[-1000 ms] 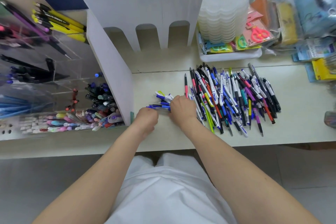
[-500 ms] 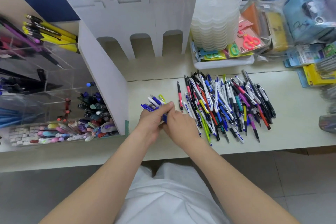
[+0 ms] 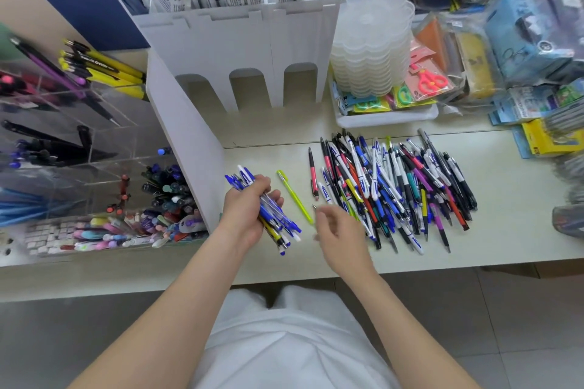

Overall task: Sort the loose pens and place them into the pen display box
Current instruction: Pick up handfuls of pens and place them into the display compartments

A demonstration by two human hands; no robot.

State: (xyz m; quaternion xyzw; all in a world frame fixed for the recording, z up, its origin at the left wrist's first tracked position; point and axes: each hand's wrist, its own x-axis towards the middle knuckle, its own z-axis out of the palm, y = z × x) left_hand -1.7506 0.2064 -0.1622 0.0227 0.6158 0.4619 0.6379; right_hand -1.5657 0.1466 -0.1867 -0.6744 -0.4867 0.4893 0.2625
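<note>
Left hand (image 3: 248, 215) is gripping a bunch of mostly blue pens (image 3: 278, 221), apparently gathered by colour for the display box (image 3: 94, 148) alongside; right hand (image 3: 341, 237), grip loose and empty, is hovering by the pile (image 3: 395, 189) on the worktop (image 3: 512, 215).

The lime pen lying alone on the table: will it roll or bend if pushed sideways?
The lime pen looks slim and round, so it would probably roll on the smooth table. Its straight body likely stays stiff. Being thin, it seems light.

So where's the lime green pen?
In the head view the lime pen lies alone on the table, between the blue pens in the left hand and the pink pen.
</note>
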